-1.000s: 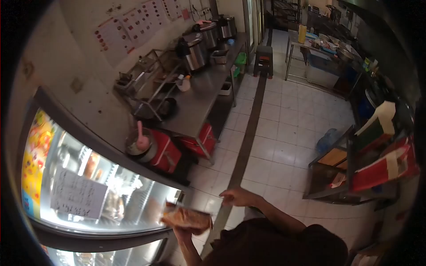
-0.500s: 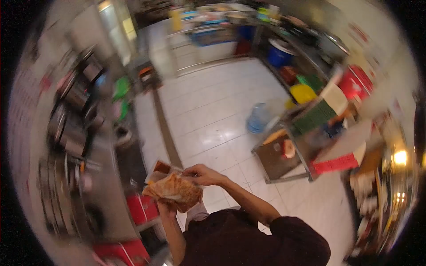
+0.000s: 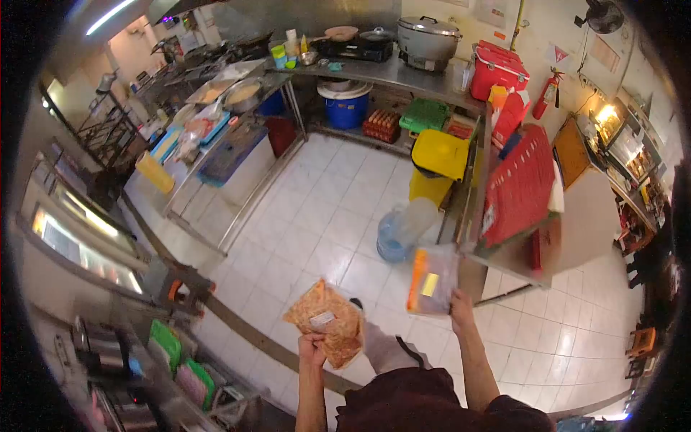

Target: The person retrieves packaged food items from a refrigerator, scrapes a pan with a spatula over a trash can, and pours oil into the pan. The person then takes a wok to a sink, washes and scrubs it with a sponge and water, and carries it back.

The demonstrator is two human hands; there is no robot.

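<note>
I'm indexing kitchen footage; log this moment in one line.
left hand: holds labelled bag; right hand: holds orange-edged packet; bag and packet: apart

Your left hand [image 3: 312, 351] grips the lower left edge of a clear bag [image 3: 335, 327] of orange-brown food with a white label, held out over the tiled floor [image 3: 317, 205]. Your right hand [image 3: 461, 308] holds a flat pack [image 3: 440, 277] by its right edge; it has an orange stripe and a yellow label. Beyond the pack you have a blue water jug [image 3: 392, 236] on the floor and a yellow bin [image 3: 440, 153] nearby. Ahead, a large cooker [image 3: 427, 49] and a red cooler box [image 3: 499, 72] stand on a steel surface [image 3: 371, 70].
</note>
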